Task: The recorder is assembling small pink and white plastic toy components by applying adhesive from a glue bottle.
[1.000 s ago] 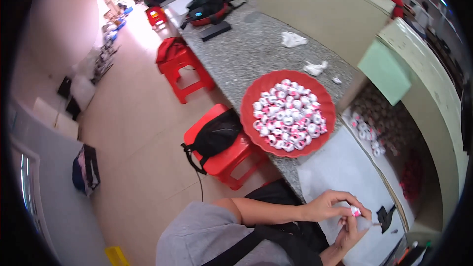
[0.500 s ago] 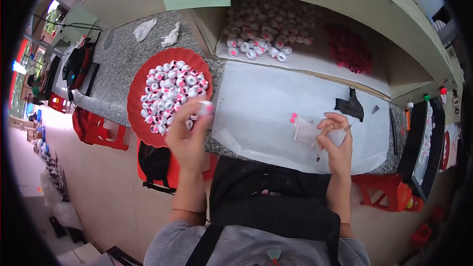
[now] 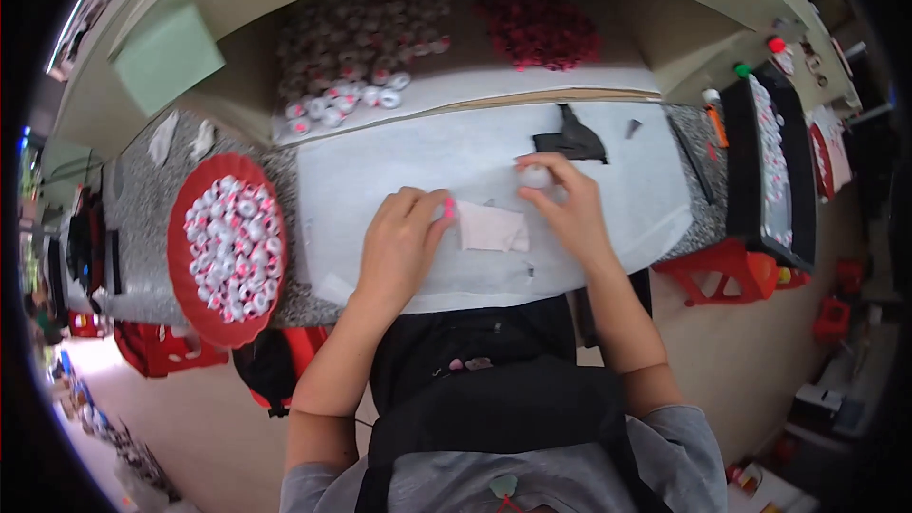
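My left hand [image 3: 399, 242] is over the white sheet [image 3: 356, 166], its thumb and fingertips closing round a small bright pink piece [image 3: 449, 208]. Right beside that piece lies a folded pale pink-white cloth [image 3: 492, 228]. Between the thumb and forefinger of my right hand [image 3: 573, 204] is a small round white piece [image 3: 537, 177], partly covered by the fingers. To the left stands a red scalloped bowl [image 3: 180, 261], filled with white rolled pieces marked with pink [image 3: 233, 242].
A shelf holds a heap of white rolled pieces [image 3: 366, 38] and a dark pink heap [image 3: 540, 28]. Black cloth [image 3: 570, 140] lies on the sheet's far part. Farther right are a black tray [image 3: 746, 166] and an orange tube [image 3: 715, 125]. Red stools [image 3: 717, 271] stand below the counter.
My left hand has moved from beside the bowl to the pink piece and no longer shows the white-and-pink piece. The right hand stays near the cloth. The whole view has turned to the right.
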Action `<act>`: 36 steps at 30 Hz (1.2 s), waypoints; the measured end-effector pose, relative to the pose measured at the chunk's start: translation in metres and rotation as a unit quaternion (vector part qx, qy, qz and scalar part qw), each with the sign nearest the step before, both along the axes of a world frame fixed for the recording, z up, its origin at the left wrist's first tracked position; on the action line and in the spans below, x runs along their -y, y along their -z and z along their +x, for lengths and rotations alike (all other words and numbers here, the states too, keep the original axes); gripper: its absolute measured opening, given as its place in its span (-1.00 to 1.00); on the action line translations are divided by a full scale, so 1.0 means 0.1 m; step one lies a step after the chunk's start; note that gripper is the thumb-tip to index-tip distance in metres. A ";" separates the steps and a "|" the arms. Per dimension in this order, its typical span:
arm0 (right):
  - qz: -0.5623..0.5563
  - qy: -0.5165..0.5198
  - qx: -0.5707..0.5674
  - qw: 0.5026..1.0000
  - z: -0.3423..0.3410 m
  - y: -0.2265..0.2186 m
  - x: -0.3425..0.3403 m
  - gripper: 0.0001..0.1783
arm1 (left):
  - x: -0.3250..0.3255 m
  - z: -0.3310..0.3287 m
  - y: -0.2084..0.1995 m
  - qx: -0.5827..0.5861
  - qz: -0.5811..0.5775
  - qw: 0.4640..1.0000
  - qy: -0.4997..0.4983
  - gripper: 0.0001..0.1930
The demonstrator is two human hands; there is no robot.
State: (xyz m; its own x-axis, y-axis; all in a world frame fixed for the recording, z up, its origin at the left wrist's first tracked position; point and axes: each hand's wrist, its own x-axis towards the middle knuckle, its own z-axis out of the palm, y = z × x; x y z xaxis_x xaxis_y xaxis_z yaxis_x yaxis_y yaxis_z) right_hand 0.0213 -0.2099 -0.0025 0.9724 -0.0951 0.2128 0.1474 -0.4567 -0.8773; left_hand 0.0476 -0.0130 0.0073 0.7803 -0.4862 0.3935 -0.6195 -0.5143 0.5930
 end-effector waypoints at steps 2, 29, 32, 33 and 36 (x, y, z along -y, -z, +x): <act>0.037 0.002 -0.016 0.999 0.00 0.12 0.02 -0.73 | 0.06 0.01 0.05 -0.022 0.070 0.996 -0.045 -0.82; -0.069 0.043 -0.124 0.989 -1.02 -0.34 0.32 -0.64 | -0.65 -0.43 0.16 -0.100 -0.018 0.995 0.022 -0.80; -0.053 -0.120 -0.199 0.971 -1.00 -0.12 -0.26 -0.59 | -0.70 -0.45 0.26 -0.057 -0.007 0.997 0.056 -0.79; -0.046 -0.146 -0.195 0.969 -0.99 -0.09 -0.37 -0.52 | -0.70 -0.45 0.27 -0.029 -0.009 0.998 0.050 -0.78; -0.061 -0.184 -0.204 0.960 -1.01 0.00 -0.48 -0.42 | -0.70 -0.43 0.29 0.069 0.041 0.994 0.076 -0.77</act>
State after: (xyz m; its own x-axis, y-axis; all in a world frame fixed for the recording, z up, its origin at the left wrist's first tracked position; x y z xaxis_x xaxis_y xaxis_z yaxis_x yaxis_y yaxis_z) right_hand -0.0793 -0.1619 -0.0021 0.9400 0.2732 -0.2044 -0.0248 -0.5430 -0.8394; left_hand 0.0042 0.0567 -0.0217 0.6370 -0.6290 0.4456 -0.7660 -0.4514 0.4578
